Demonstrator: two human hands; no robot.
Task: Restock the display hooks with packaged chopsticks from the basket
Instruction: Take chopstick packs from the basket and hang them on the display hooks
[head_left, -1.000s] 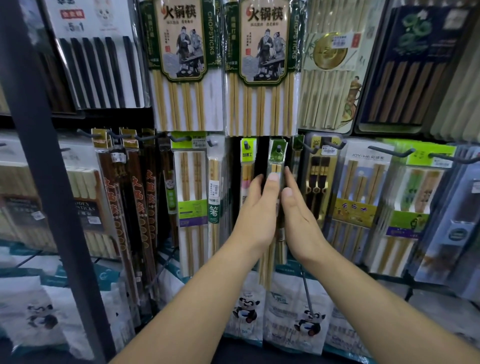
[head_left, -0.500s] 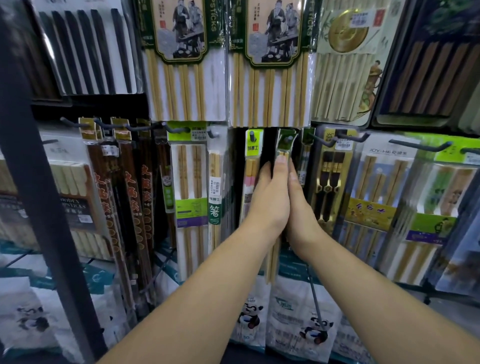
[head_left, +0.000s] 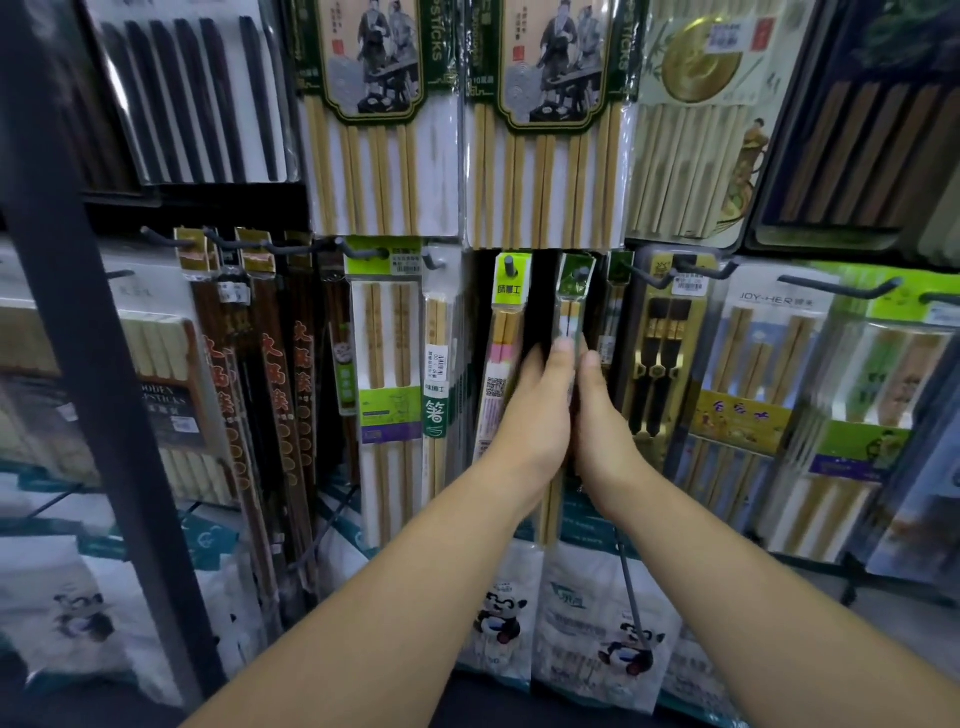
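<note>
A narrow clear pack of pale chopsticks (head_left: 570, 306) with a green header hangs in the middle row, its header over a dark hook (head_left: 583, 271). My left hand (head_left: 540, 415) and my right hand (head_left: 602, 421) lie flat against the pack's two sides with straight fingers, sandwiching its middle. Its lower end (head_left: 551, 512) shows below my wrists. A similar pack with a lime header (head_left: 506, 332) hangs just left of it. The basket is out of view.
Hooks full of chopstick packs fill the rack: wide bamboo packs (head_left: 384, 130) above, dark red packs (head_left: 270, 374) at left, black-and-gold ones (head_left: 660, 358) at right. Panda-printed bags (head_left: 613, 623) hang below. A dark upright post (head_left: 78, 312) crosses the left side.
Both hands have slid down the pack, so their fingertips are now well below its green header. The header now sits on the hook.
</note>
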